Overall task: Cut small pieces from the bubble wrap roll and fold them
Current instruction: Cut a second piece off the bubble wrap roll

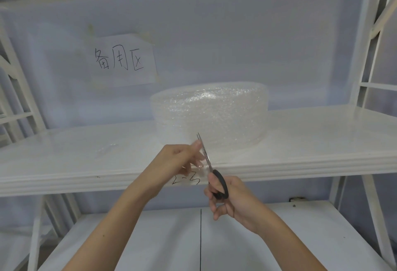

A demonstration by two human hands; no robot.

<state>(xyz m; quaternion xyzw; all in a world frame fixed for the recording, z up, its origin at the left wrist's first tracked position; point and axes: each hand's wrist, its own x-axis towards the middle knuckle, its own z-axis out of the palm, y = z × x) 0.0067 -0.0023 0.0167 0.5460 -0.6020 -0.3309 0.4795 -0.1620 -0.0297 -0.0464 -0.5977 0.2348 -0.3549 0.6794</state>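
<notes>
A bubble wrap roll stands on a white shelf, and at its 6 o'clock edge the left hand pinches a loose wrap strip while the right hand grips black-handled scissors.

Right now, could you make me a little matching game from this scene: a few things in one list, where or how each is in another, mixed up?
Things:
1. scissors
2. roll
3. paper sign
4. left hand

Places or states:
A. taped to the back wall
B. standing on the shelf
C. held in the right hand
D. pinching a strip of wrap beside the blades

Pairs: 1-C, 2-B, 3-A, 4-D
</notes>
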